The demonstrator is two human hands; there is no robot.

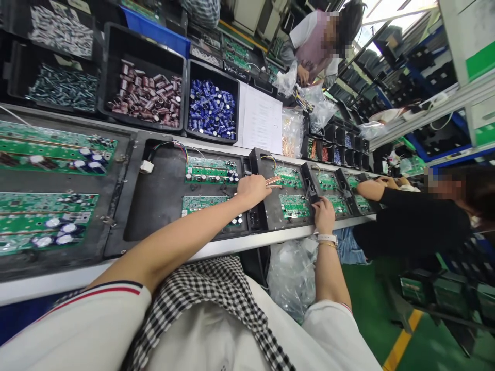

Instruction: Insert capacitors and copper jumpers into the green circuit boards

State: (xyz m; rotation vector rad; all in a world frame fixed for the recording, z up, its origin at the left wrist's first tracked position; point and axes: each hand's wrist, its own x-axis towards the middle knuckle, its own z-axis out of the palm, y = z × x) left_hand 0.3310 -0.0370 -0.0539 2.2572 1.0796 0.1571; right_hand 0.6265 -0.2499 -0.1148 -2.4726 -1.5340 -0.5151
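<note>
my right hand (324,215) rests, fingers curled, on the near edge of the black carrier (270,211). farther off, my left hand (253,189) pinches copper pins (274,180) beside the green board (288,176). i judge i'm mid-insertion; next calls for lining the pins up with the holes.

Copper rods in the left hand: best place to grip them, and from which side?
Probably the near ends, from the person's side. The copper rods lie nearly flat, pointing away over the green board, with the left hand already closed on that end; the far tips are free.
</note>
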